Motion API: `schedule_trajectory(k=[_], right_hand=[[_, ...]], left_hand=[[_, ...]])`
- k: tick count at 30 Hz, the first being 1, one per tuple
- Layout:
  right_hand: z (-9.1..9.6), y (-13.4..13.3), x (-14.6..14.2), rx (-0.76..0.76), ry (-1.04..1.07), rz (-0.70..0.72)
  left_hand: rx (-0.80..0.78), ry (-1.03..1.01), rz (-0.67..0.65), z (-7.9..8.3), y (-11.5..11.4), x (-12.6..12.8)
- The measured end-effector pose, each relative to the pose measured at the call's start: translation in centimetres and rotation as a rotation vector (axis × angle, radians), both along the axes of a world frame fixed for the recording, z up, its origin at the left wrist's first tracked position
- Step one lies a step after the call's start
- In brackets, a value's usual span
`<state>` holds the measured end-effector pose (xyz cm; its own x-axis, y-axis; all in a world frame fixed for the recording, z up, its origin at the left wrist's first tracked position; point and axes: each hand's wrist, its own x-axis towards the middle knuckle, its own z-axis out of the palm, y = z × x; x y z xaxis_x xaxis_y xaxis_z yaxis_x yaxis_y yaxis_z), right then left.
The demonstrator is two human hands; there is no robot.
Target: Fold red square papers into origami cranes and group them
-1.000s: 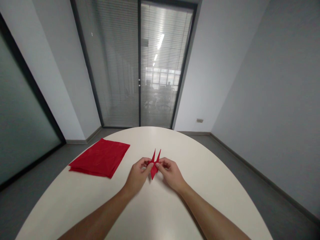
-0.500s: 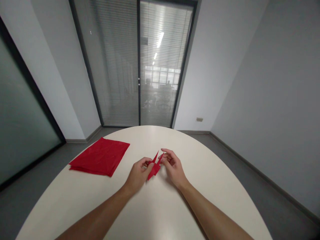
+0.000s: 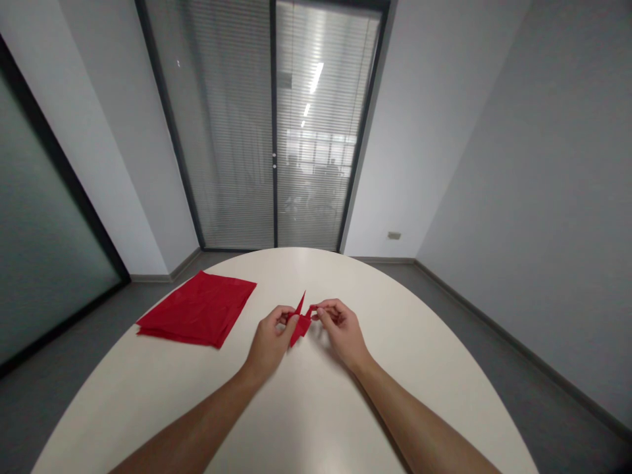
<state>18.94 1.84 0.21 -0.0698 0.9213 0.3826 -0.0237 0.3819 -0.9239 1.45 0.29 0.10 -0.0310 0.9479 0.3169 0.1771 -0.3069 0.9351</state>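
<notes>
A small folded red paper piece [image 3: 299,322] is held just above the white round table [image 3: 306,408], near its middle. My left hand [image 3: 270,341] pinches its left side with thumb and fingers. My right hand [image 3: 340,328] pinches its right point, which is bent over sideways. One narrow point of the paper still stands up between the hands.
A stack of flat red paper sheets [image 3: 197,317] lies on the table's left part. Beyond the table are a glass door with blinds [image 3: 276,131], grey floor and white walls.
The paper showed two upright points a second ago. My right hand shifted onto the right point and folded it down; only one point stands now. Both hands moved slightly away from me.
</notes>
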Motion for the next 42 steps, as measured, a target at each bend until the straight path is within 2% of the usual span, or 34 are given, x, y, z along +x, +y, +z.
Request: schedule_trajectory(k=[6, 13, 18, 26, 33, 42], right_hand=[[0.07, -0.07, -0.11, -0.031, -0.102, -0.036], [-0.03, 0.22, 0.13, 0.024, -0.143, -0.094], [-0.02, 0.12, 0.11, -0.004, -0.173, -0.074], [0.33, -0.07, 0.06, 0.055, -0.215, -0.082], [0.26, -0.03, 0.13, 0.171, -0.206, -0.135], [0.18, 0.19, 0.15, 0.249, -0.203, -0.095]], left_hand=[[0.025, 0.037, -0.017, 0.05, 0.11, -0.04], [0.044, 0.081, -0.017, -0.16, 0.15, -0.17], [0.073, 0.106, -0.011, -0.02, 0.07, -0.2], [0.034, 0.105, -0.001, 0.04, 0.0, -0.1], [-0.005, 0.045, -0.029, -0.18, 0.03, -0.06], [0.021, 0.048, -0.056, 0.08, 0.06, -0.04]])
